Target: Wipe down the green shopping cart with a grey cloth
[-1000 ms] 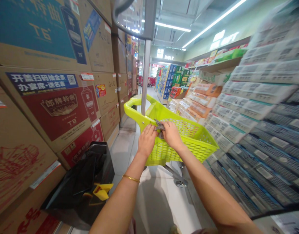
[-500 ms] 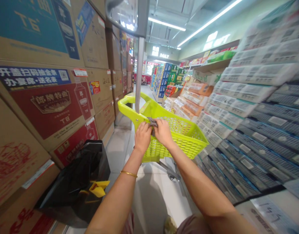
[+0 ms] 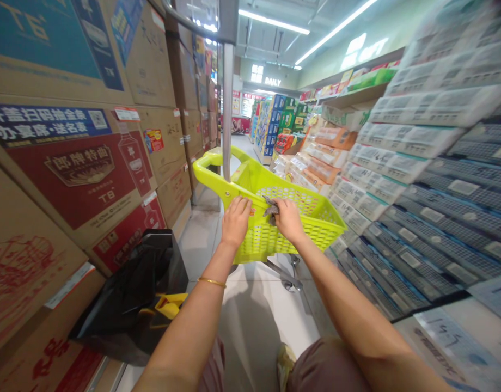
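A yellow-green plastic shopping basket (image 3: pixel 311 231) with slotted walls sits on a wheeled metal frame in front of me. My left hand (image 3: pixel 235 222) grips its near side below the handle, fingers bent over the upper edge. A crumpled grey cloth (image 3: pixel 270 208) is pinched in my right hand (image 3: pixel 290 219). It touches the basket's near upper edge. A small orange-red label (image 3: pixel 252 212) shows on the wall between my hands. The fingertips of my right hand are partly hidden by the cloth.
Stacked cardboard boxes (image 3: pixel 83 169) line the left side. A black bag (image 3: pixel 128 305) with something yellow in it stands below them. Packaged paper stacks (image 3: pixel 405 163) rise on the right. A metal pole (image 3: pixel 227 109) stands at the basket's handle end.
My right hand has slid right along the basket's edge with the grey cloth, away from my left hand. My left hand has shifted slightly left, and the label between them now shows.
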Action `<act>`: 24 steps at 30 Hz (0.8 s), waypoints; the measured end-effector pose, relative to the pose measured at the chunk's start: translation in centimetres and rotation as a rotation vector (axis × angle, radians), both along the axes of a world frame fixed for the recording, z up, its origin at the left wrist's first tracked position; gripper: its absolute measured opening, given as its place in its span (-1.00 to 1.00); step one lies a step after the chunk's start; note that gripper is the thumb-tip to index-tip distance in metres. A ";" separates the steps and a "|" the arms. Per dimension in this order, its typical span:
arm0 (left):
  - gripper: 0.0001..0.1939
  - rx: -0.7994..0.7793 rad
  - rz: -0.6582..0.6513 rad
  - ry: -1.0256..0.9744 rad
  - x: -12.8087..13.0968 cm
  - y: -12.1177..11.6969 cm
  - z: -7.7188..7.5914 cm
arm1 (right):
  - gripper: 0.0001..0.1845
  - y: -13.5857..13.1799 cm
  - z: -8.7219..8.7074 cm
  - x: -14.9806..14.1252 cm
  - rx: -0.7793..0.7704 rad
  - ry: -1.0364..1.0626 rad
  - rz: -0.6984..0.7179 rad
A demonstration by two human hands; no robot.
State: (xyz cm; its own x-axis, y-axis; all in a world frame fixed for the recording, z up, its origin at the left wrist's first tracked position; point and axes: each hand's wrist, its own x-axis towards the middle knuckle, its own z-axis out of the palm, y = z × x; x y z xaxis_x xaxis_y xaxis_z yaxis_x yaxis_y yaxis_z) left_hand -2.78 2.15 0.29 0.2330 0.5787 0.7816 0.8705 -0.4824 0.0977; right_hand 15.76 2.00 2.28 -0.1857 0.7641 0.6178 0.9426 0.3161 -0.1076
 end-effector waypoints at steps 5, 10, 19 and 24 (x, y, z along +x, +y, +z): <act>-0.68 -0.023 0.004 0.043 0.5 -0.6 -1.8 | -0.49 -0.3 0.1 -0.8 -0.018 0.045 0.002; -0.73 -0.201 0.025 0.178 1.3 -0.7 -3.4 | -0.51 -0.7 -0.1 -0.9 -0.005 0.095 0.003; -0.74 -0.374 0.067 0.215 3.0 -1.3 -3.7 | -0.54 -1.1 0.0 -3.6 0.067 0.136 0.107; -0.70 -0.429 0.082 0.199 2.5 -1.4 -3.3 | -0.51 -0.9 -0.3 -6.2 0.155 0.074 0.134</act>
